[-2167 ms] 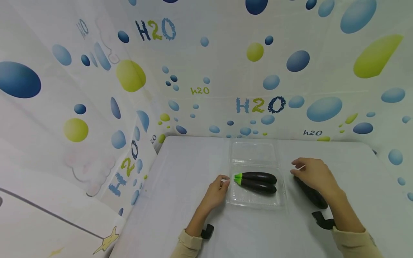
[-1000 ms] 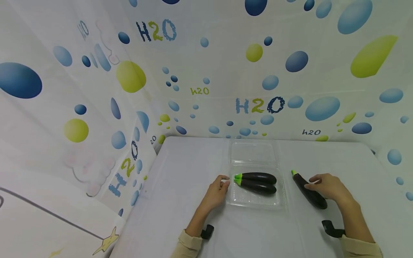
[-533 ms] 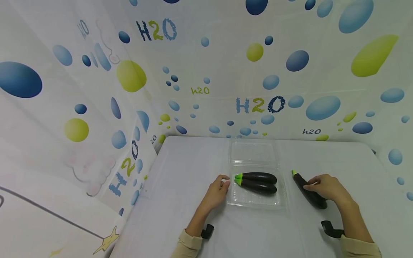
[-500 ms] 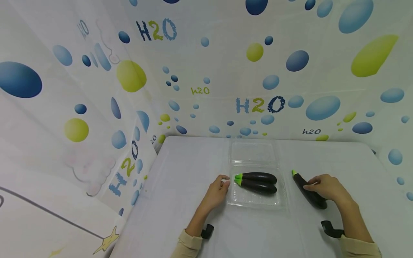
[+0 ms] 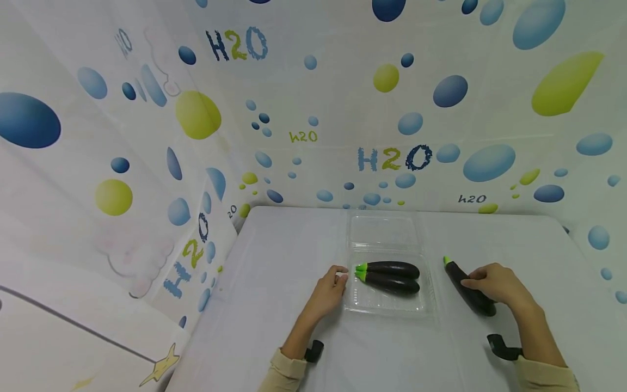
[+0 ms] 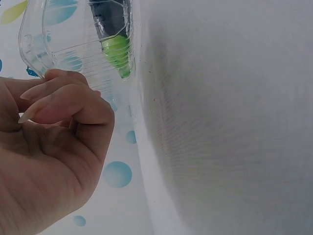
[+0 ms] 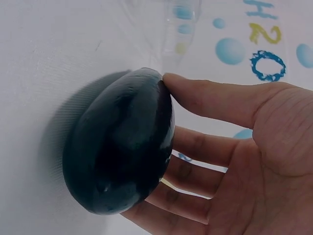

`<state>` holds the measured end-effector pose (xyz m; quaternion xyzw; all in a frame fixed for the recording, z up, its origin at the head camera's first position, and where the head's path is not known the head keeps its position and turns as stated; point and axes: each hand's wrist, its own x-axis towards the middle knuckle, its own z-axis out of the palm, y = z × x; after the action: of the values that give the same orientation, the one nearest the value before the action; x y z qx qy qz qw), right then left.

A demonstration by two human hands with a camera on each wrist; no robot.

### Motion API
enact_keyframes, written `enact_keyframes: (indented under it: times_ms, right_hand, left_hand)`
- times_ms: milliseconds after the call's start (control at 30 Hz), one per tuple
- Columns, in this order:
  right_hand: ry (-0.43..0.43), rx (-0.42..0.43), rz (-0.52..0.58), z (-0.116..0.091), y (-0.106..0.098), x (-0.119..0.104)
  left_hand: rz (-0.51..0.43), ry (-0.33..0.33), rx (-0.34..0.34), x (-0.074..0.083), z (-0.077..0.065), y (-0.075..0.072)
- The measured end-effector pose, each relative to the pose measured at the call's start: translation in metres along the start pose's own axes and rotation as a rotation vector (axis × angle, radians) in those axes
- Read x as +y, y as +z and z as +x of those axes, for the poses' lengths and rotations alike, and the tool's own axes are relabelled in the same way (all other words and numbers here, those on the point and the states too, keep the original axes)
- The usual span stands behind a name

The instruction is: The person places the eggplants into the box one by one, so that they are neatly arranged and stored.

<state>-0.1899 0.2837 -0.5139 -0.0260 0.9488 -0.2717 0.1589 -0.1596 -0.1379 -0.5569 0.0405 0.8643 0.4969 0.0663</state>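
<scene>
“H2O” (image 5: 391, 158) and “h2O” (image 5: 303, 136) repeat across the dotted white backdrop (image 5: 343, 98).

Gripping an eggplant (image 5: 473, 300) beneath the right hand (image 5: 501, 285). Resting the left hand (image 5: 329, 289), with two eggplants (image 5: 392, 269) right of it in a clear container (image 5: 382, 305).
</scene>
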Motion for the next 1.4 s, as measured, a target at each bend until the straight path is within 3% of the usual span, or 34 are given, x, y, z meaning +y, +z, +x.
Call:
enact_keyframes:
  times_ms: [667, 1400]
  right_hand:
    - [-0.015, 0.030, -0.033, -0.001, -0.013, -0.005]
    - [-0.086, 0.104, -0.045, -0.014, -0.034, -0.033]
  left_hand:
    - [0.006, 0.017, 0.012, 0.001, -0.001, 0.000]
    - [-0.006, 0.030, 0.000, 0.000, -0.001, 0.000]
